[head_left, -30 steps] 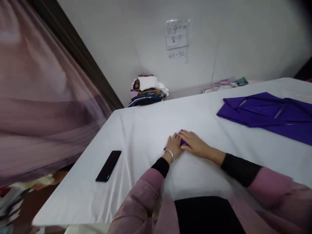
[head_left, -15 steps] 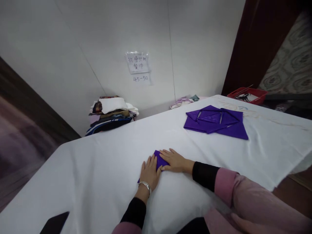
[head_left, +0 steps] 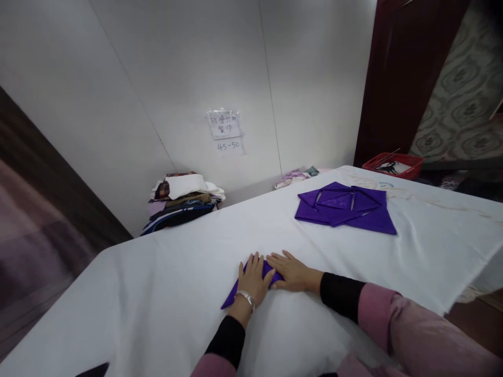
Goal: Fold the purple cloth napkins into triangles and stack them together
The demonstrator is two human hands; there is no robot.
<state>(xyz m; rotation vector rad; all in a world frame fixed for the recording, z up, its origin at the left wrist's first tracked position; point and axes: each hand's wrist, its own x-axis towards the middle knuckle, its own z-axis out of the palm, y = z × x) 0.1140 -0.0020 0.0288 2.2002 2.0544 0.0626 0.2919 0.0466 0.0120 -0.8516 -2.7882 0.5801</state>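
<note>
A folded purple napkin (head_left: 231, 296) lies flat on the white-covered table (head_left: 173, 303), partly hidden under my two hands. My left hand (head_left: 254, 280) rests palm down across its middle, fingers stretched out, a silver bracelet at the wrist. On the napkin's right end lies my right hand (head_left: 291, 271), also flat, its fingertips close to those of the left. Between the hands a bit of purple cloth shows. A pointed corner sticks out at the lower left of my left hand.
Several folded purple napkins (head_left: 353, 219) lie to the far right. Behind the table stands a pile of folded clothes (head_left: 184, 201). A red basket (head_left: 412, 166) holds scissors near the back right corner. A dark flat object (head_left: 94, 370) shows at the bottom left. Paper signs (head_left: 226, 125) hang on the wall.
Both hands have slid slightly to the right over the napkin, and more of its lower left corner shows. The camera view has tilted up a little.
</note>
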